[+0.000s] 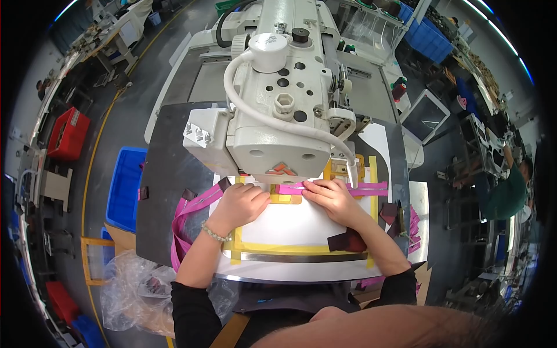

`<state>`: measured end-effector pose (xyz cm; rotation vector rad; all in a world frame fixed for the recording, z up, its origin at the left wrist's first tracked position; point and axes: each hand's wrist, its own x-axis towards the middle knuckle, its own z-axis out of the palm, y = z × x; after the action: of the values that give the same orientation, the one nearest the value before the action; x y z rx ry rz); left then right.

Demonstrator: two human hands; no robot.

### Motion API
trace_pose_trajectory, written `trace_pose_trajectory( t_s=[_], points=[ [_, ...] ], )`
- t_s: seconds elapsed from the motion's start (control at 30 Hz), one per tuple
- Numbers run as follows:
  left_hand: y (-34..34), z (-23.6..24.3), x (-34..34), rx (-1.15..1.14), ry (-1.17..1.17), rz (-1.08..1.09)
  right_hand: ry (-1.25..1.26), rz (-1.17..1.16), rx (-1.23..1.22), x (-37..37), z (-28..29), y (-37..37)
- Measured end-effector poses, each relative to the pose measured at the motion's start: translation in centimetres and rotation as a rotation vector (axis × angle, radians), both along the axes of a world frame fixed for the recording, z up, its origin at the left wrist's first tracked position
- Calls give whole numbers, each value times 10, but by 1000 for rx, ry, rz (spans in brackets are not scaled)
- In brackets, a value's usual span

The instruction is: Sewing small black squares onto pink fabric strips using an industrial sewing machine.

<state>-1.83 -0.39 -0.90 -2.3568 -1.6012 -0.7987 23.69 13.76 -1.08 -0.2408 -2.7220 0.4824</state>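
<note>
Both hands are at the sewing machine point(284, 142), just below its head. A pink strip point(371, 185) with a pale line along it lies across the work plate. My right hand point(329, 199) presses on it, thumb and fingers closed at its edge. To the left, my left hand point(243, 203) is closed, its fingertips curled down by the strip's left end; what they hold is hidden. Under the strip, between my hands, sits a small yellowish plate point(286, 199). Another length of pink strip point(184, 223) with dark end pieces hangs in a loop beside my left wrist.
Yellow tape point(296, 250) borders the white work sheet point(278, 229). A dark reddish piece point(347, 241) lies by my right forearm, and more dark pieces point(388, 212) lie farther right. A blue bin point(125, 188) and clear plastic bags point(136, 290) are at the left. A screen point(426, 116) stands at the right.
</note>
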Motion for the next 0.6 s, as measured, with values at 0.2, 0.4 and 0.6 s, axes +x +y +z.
trace_pose_trajectory(
  t_s=[0.2, 0.4, 0.6],
  points=[
    [0, 1, 1, -18, -36, -34, 37, -43, -150, -7, 13, 0],
    [0, -4, 6, -45, -17, -41, 270, -347, -829, -48, -8, 11],
    [-2, -2, 12, -55, -50, -70, 595, -363, -1606, -58, -4, 20]
  ],
)
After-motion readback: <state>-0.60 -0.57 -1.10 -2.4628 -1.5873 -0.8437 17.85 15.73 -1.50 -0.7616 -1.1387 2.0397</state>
